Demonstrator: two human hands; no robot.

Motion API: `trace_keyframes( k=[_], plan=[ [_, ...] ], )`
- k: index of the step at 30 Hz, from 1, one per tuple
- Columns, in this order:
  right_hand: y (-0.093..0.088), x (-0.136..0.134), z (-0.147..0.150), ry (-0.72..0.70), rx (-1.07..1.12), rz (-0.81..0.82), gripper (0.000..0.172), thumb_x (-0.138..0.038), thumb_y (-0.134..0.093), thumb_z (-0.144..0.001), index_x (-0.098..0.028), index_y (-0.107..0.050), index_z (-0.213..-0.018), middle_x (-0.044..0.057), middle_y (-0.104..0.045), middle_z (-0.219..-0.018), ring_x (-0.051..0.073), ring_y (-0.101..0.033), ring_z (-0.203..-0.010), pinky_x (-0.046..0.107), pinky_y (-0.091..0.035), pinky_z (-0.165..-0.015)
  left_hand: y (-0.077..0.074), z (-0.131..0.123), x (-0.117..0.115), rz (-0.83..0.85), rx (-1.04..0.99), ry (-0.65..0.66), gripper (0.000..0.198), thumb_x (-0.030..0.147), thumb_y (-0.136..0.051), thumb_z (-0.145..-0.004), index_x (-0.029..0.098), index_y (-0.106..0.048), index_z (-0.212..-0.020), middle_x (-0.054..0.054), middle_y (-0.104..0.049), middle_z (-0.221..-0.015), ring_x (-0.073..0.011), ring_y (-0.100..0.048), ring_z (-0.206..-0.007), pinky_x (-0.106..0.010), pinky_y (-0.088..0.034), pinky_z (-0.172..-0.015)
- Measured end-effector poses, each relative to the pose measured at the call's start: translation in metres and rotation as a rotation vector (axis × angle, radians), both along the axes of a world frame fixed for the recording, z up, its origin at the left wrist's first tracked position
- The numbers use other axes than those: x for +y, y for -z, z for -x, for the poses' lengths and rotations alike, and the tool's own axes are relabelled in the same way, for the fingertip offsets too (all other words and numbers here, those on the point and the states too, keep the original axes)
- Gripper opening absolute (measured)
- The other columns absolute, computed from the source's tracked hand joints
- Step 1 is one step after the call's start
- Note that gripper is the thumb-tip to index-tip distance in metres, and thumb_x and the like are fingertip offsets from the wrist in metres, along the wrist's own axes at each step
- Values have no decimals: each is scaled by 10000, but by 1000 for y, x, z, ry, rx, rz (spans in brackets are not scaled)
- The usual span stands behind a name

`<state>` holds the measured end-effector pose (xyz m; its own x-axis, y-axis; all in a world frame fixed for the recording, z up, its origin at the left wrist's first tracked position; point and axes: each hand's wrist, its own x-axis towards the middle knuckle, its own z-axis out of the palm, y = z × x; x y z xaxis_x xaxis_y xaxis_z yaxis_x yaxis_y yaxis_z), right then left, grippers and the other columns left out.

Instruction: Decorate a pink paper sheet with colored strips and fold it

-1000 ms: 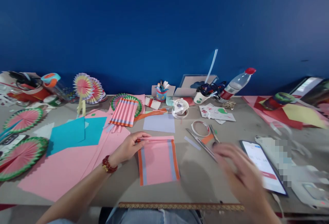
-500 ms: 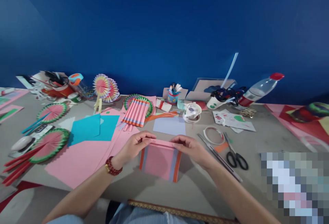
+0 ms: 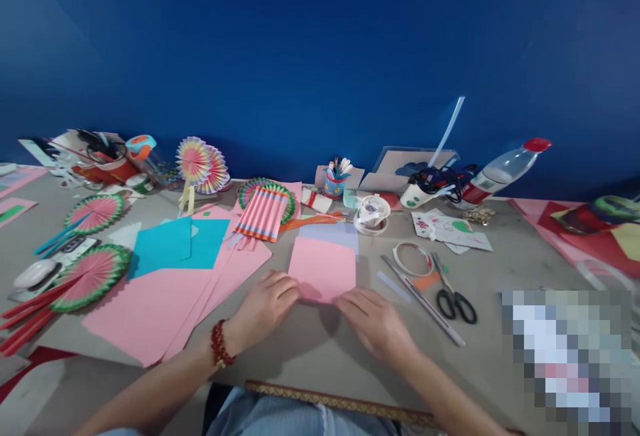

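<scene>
A pink paper sheet (image 3: 323,266) lies in front of me with its plain side up, its far part over a lavender sheet (image 3: 333,232). My left hand (image 3: 270,306) has its fingers closed on the near left corner of the pink paper. At the near right corner, the fingers of my right hand (image 3: 373,323) are pressed together on the same paper. Both thumbs are largely hidden. Beyond my left hand rests a pleated pink paper with orange and blue stripes (image 3: 265,213).
Right of my hands lie a metal ruler (image 3: 425,301), black-handled scissors (image 3: 456,304) and a tape roll (image 3: 413,258). Blue sheets (image 3: 207,243), pink sheets (image 3: 145,303) and paper fans (image 3: 93,279) cover the left. A bottle (image 3: 505,173) leans at the back right.
The pink paper, earlier raised with orange and blue side strips showing, now lies flatter with its plain side up. Both hands have moved down toward me, and a pale strip shows left of the ruler.
</scene>
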<state>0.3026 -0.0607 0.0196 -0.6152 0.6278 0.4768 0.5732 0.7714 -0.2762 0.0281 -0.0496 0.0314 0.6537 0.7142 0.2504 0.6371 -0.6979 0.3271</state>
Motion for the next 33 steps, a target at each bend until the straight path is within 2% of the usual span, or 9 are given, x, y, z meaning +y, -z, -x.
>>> trace_keyframes(
  k=[4, 8, 13, 18, 22, 24, 27, 30, 33],
  plan=[
    [20, -7, 2, 60, -27, 212, 228, -131, -438, -950, -195, -655, -981, 78, -699, -898, 195, -638, -844, 322, -531, -749, 20, -3, -5, 75, 45, -13, 153, 162, -452, -985, 176, -605, -979, -71, -638, -1019, -216, -567, -963, -386, -464, -869],
    [21, -4, 0, 87, 28, 328, 199, -144, -471, -947, -208, -651, -1004, 60, -708, -941, 195, -648, -885, 320, -526, -786, 24, -4, 0, 105, -4, -31, 142, 202, -457, -997, 180, -596, -1020, -63, -644, -1025, -207, -579, -957, -380, -462, -871],
    [24, -3, 6, 174, 63, 362, 195, -123, -475, -927, -206, -649, -956, 58, -695, -930, 201, -645, -873, 325, -518, -772, 29, -4, 11, 187, -59, -100, 166, 252, -475, -999, 189, -626, -968, -45, -642, -973, -190, -588, -931, -334, -460, -840],
    [21, -4, 9, 224, 69, 378, 179, -146, -459, -934, -205, -622, -890, 60, -667, -874, 214, -628, -836, 333, -505, -734, 19, 3, 15, 287, -192, -245, 172, 336, -537, -962, 185, -592, -899, -32, -588, -918, -162, -568, -798, -290, -456, -740],
    [8, -7, 4, 265, 290, 443, 172, -220, -454, -966, -214, -604, -884, 52, -654, -857, 189, -627, -794, 290, -498, -695, 12, 11, 8, 310, -545, -432, 270, 411, -435, -996, 181, -538, -902, -31, -563, -852, -158, -561, -754, -279, -466, -708],
    [2, -9, 7, 267, 400, 464, 154, -244, -464, -972, -215, -602, -909, 52, -651, -871, 181, -627, -801, 278, -499, -702, 13, 8, 0, 428, -663, -383, 331, 461, -389, -1005, 179, -564, -996, -53, -618, -892, -176, -598, -809, -284, -490, -728],
    [-3, -12, 21, 197, 458, 446, 115, -233, -480, -960, -220, -594, -966, 54, -657, -922, 177, -633, -844, 276, -504, -745, 15, -12, -13, 515, -638, -188, 493, 544, -598, -885, 190, -565, -1226, -92, -665, -1107, -228, -629, -958, -324, -519, -835],
    [-4, -13, 38, 108, 414, 444, 127, -188, -467, -938, -233, -576, -989, 44, -671, -940, 169, -642, -844, 273, -511, -741, 10, -33, -17, 474, -667, -265, 329, 467, -535, -945, 192, -673, -1060, -74, -715, -972, -208, -655, -840, -324, -537, -798],
    [-8, -13, 42, 117, 355, 382, 100, -200, -523, -912, -236, -562, -997, 34, -677, -886, 170, -643, -784, 278, -519, -690, -2, -39, -9, 303, -659, -281, 268, 375, -509, -971, 195, -701, -916, -65, -724, -901, -195, -662, -826, -305, -538, -781]
  ],
)
